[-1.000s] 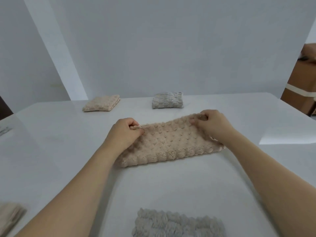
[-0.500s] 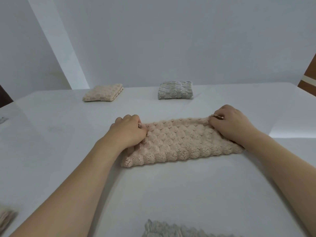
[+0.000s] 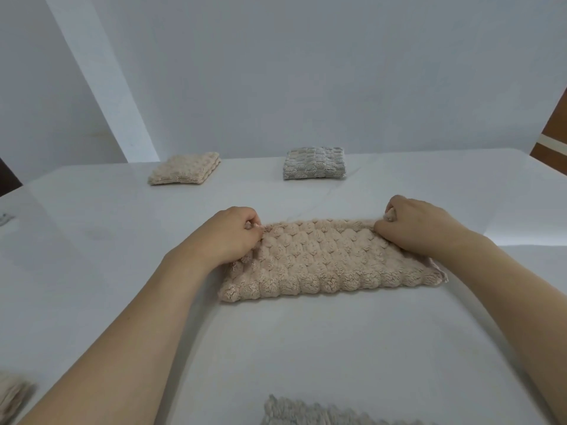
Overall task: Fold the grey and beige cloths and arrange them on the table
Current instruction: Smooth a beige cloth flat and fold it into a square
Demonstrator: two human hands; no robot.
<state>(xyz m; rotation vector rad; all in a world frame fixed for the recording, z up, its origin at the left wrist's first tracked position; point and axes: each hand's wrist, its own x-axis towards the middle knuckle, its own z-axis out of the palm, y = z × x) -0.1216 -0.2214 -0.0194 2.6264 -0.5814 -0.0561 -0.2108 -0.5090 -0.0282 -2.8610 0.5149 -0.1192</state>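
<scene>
A beige bobbled cloth (image 3: 328,260) lies folded into a long strip across the middle of the white table (image 3: 306,348). My left hand (image 3: 228,236) pinches its far left corner, fingers curled. My right hand (image 3: 414,225) pinches the far right corner the same way. A folded beige cloth (image 3: 185,169) sits at the back left. A folded grey cloth (image 3: 315,163) sits at the back centre. Another grey cloth (image 3: 306,412) shows at the near edge, partly cut off by the frame.
A beige cloth (image 3: 10,397) peeks in at the near left edge. A brown cardboard box (image 3: 552,142) stands off the table's right side. A plain grey-white wall rises behind the table.
Both hands have pulled the strip's far corners further apart, and its far edge now lies straighter. The view has tilted up a little, so less of the near grey cloth shows.
</scene>
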